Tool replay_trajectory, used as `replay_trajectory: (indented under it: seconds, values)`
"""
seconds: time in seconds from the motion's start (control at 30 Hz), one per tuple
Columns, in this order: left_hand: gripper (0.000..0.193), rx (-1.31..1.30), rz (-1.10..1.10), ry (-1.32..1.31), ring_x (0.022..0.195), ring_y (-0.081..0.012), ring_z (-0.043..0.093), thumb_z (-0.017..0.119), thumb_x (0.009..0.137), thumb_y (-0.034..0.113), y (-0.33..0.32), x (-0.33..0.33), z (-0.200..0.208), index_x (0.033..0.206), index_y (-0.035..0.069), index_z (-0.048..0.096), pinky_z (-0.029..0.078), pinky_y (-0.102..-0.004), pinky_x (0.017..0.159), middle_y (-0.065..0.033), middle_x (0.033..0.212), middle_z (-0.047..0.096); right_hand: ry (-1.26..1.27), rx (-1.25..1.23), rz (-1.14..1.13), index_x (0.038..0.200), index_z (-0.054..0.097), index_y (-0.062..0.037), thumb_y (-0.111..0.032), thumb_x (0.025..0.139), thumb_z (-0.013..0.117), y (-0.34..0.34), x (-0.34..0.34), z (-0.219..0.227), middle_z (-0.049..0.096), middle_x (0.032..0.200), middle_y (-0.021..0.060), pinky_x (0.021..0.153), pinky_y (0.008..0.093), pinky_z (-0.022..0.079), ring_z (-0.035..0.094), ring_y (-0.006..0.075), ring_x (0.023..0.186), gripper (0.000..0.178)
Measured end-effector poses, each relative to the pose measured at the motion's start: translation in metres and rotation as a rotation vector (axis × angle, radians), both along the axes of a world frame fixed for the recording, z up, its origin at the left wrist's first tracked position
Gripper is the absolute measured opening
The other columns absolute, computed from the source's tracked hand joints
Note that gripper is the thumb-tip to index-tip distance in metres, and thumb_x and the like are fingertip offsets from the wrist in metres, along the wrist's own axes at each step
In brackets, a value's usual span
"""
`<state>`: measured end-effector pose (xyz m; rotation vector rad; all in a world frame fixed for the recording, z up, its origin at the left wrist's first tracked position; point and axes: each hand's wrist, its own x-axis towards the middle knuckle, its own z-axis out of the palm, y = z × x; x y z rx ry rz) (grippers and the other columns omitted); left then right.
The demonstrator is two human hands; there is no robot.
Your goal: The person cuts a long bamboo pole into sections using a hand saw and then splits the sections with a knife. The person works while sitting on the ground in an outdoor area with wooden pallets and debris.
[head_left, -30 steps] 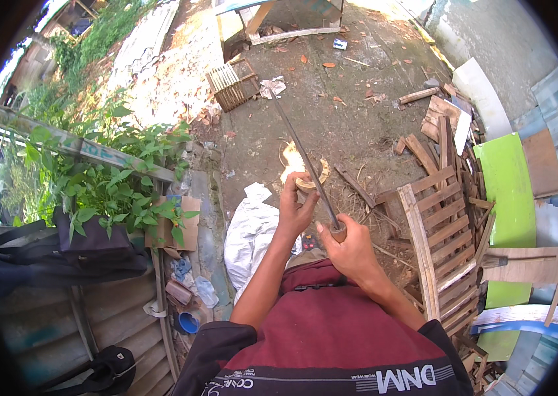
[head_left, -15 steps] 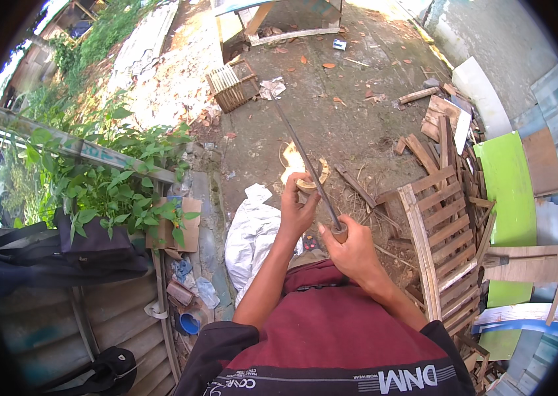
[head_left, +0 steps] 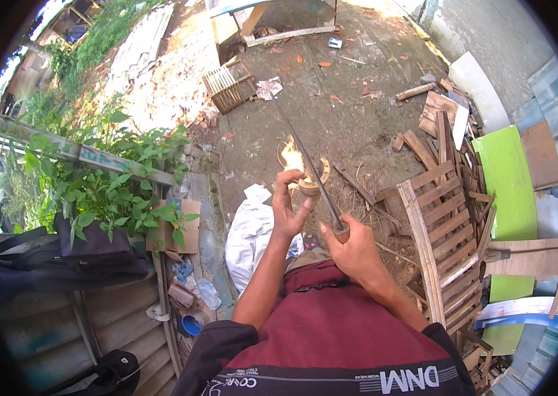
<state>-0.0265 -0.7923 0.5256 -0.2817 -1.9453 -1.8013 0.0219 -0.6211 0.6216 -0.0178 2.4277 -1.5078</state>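
My right hand (head_left: 351, 245) is closed round the light-brown handle (head_left: 341, 231) of a long, thin, dark metal rod (head_left: 312, 162). The rod slants away from me, up and to the left. My left hand (head_left: 288, 204) curls its fingers and thumb about a small rounded brown piece (head_left: 310, 189), right beside the rod; whether the two touch is unclear. Just beyond the left fingers a bright flame (head_left: 291, 156) burns low down. Next to the flame shows a pale, curved, ring-like rim (head_left: 324, 170), partly hidden by the rod.
A white sack (head_left: 247, 241) lies left of my legs. On the right, a slatted wooden frame (head_left: 443, 228) leans by scrap wood (head_left: 434, 148) and green panels (head_left: 503, 185). Plants (head_left: 110, 191) grow at the left near a blue cup (head_left: 190, 324). A slatted crate (head_left: 228, 86) sits farther off.
My left thumb has shifted slightly down and left, away from the rod, and the brown piece shows more. The right hand and rod have barely moved. The flame has changed shape.
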Motion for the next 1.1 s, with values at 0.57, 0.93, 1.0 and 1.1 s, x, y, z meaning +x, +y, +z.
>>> replay_trajectory:
  seconds: [0.57,0.93,1.0,1.1]
  values:
    - [0.023,-0.618,0.019,0.845,0.113,-0.0262,0.059,0.07,0.077,0.009,0.005,-0.104,0.216,0.099,0.013,0.066,0.038,-0.0431,0.099,-0.0036,0.106,0.064,0.06,0.066,-0.035,0.093,0.063,0.005,-0.027,0.093,0.073,0.0,0.01,-0.003,0.063,0.058,0.0171,0.053,0.0356,0.046,0.064,0.0176,0.055,0.033]
    - [0.036,-0.934,0.218,0.755,0.141,-0.0401,0.034,0.061,0.093,0.033,0.01,-0.113,0.223,0.121,0.01,0.059,0.018,-0.0682,0.114,-0.0177,0.139,0.046,-0.064,0.042,-0.009,0.095,0.063,0.0091,-0.029,0.092,0.072,-0.002,0.007,0.003,0.066,0.068,0.0275,0.058,0.0424,0.051,0.072,0.0401,0.07,0.039]
    - [0.035,-0.912,0.206,0.738,0.139,-0.0392,0.037,0.06,0.092,0.033,0.011,-0.105,0.224,0.119,0.011,0.06,0.019,-0.0678,0.114,-0.0166,0.136,0.049,-0.084,0.044,-0.002,0.094,0.063,0.0078,-0.028,0.092,0.072,-0.002,0.008,0.002,0.066,0.068,0.0269,0.057,0.0419,0.05,0.072,0.0397,0.069,0.037]
    - [0.034,-0.83,0.175,0.73,0.137,-0.0378,0.041,0.06,0.091,0.032,0.011,-0.091,0.227,0.118,0.011,0.062,0.021,-0.0672,0.113,-0.0149,0.131,0.054,-0.102,0.019,-0.033,0.092,0.063,0.006,-0.028,0.092,0.073,-0.002,0.004,0.005,0.065,0.065,0.0256,0.055,0.0414,0.048,0.071,0.0378,0.064,0.035]
